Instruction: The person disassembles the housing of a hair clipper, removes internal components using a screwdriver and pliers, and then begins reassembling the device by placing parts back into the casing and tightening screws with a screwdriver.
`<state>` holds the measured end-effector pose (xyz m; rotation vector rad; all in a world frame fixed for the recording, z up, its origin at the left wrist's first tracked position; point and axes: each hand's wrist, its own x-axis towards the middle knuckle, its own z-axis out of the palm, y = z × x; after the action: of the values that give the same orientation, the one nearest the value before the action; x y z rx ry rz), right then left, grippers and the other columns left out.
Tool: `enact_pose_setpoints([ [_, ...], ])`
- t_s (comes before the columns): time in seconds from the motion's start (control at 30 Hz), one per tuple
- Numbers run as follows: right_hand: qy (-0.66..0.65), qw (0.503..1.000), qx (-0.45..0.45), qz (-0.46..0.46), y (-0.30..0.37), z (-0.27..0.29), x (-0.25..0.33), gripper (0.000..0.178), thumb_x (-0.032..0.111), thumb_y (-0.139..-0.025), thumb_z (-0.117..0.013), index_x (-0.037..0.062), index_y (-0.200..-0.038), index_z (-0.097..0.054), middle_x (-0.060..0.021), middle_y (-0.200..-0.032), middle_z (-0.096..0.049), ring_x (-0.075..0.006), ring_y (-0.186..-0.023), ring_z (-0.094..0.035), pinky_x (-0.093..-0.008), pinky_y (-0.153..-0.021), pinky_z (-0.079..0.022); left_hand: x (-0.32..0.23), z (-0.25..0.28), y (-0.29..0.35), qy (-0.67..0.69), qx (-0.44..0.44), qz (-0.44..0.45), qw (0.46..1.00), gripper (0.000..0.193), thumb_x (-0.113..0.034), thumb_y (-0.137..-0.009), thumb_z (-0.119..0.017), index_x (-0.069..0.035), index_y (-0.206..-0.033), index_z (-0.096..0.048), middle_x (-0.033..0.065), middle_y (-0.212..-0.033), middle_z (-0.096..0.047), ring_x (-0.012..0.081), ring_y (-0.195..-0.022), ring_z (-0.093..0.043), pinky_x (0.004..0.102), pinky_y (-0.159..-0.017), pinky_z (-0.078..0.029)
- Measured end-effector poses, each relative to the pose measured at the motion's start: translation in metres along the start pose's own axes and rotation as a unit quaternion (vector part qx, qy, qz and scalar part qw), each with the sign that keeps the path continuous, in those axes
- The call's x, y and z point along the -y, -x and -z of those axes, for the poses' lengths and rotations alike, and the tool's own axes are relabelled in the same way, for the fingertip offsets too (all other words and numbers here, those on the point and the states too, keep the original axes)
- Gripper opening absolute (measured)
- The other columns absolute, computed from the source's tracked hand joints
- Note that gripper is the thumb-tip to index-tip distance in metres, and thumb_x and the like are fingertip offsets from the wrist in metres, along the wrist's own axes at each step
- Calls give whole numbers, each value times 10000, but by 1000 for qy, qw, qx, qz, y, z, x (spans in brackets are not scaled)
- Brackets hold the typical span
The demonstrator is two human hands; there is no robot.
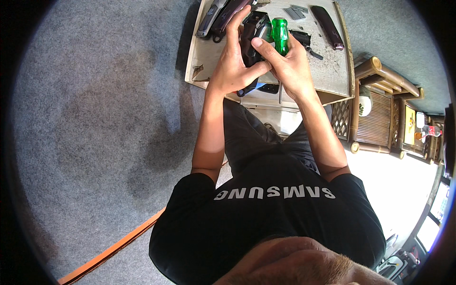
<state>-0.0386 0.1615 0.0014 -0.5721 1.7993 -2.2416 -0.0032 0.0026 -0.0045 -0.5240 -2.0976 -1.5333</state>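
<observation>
My left hand point(229, 66) is closed round a black hair clipper point(249, 40), its head pointing away from me. In my right hand point(297, 71) is a screwdriver point(280, 35) with a shiny green handle. Its handle points away and its metal shaft comes out below the hand, toward me. My right thumb lies against the clipper's side, so both hands meet at it. Just right of the screwdriver a black part point(302, 37) lies on the wooden tabletop point(335, 71). The clipper's lower body is partly hidden by my fingers.
A silver-grey clipper point(212, 18) and a dark purple clipper point(230, 18) lie at the table's far left. A slim dark trimmer point(327, 27) and small grey metal pieces point(296, 12) are far right. Dark bits litter the tabletop. Bamboo furniture point(375, 118) stands to the right.
</observation>
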Motion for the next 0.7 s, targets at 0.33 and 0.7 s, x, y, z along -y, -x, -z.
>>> enact_pose_setpoints([
  [0.33, -2, 1000, -2, -1, 1, 0, 1, 340, 314, -907, -847, 43, -951, -646, 39, -808, -615, -60, -752, -533, -253, -664, -453, 0, 3, 0, -31, 11, -3, 999, 1054, -114, -694, -851, -46, -1583, -290, 177, -1564, -404, 333, -1451, -445, 441, -1225, -338],
  [0.7, 12, 1000, -1, -3, 0, 1, -1, 335, 309, -905, -845, 39, -963, -656, 30, -815, -621, -64, -761, -543, -258, -669, -460, 1, 4, -1, -75, 27, -46, 996, 1027, -97, -690, -841, -33, -1572, -321, 167, -1555, -433, 331, -1456, -443, 438, -1227, -337],
])
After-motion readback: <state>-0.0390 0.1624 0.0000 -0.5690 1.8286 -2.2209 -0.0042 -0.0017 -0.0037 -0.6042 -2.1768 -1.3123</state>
